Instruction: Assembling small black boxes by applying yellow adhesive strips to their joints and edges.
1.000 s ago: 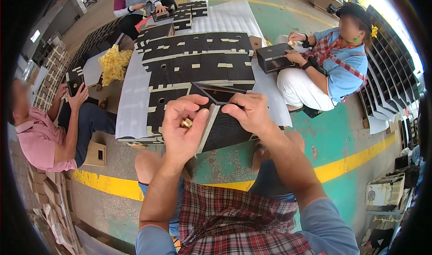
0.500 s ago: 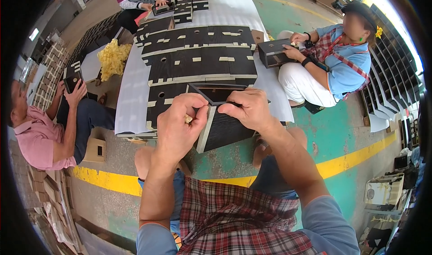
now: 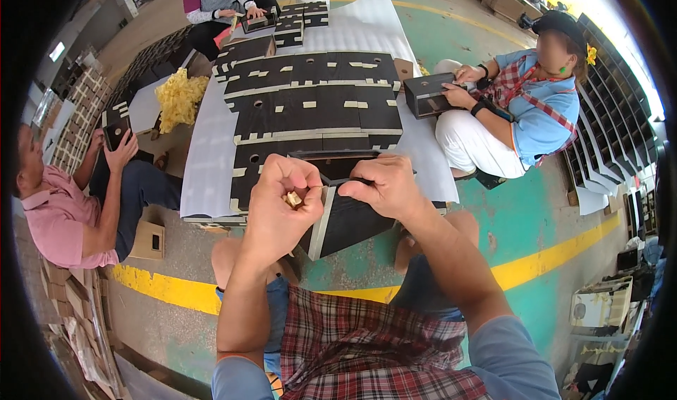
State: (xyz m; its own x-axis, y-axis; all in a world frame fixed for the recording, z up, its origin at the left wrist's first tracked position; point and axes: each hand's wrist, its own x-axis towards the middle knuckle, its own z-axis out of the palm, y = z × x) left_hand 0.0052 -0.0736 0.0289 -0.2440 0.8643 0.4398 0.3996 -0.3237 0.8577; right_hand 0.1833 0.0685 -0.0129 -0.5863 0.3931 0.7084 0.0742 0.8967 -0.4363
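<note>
Boxes (image 3: 317,114), black with pale tape, fill the middle of the head view, lying in rows on a white sheet (image 3: 204,167) directly beyond my hands. On the left I see a co-worker in pink (image 3: 67,220) and a yellow heap (image 3: 180,98) beside the sheet; a brown carton (image 3: 150,240) stands on the floor (image 3: 522,220) nearer me. A co-worker in blue (image 3: 543,111) sits at the right, and a third (image 3: 215,5) is at the far end.

The sheet's right edge runs past my right hand (image 3: 386,187), with green floor between it and my neighbour. Below, my knees flank the work, and a yellow line (image 3: 169,291) crosses behind them.

My box (image 3: 352,220) is tilted between my hands, its open end away from me; whether it touches the rows I can't tell. My right fingers grip its rim, thumb on the near face. My left hand (image 3: 273,209) is at its pale-edged corner, thumb and forefinger pinched together, other fingers curled round a yellowish wad (image 3: 293,200). Both forearms reach up from below, elbows spread.
</note>
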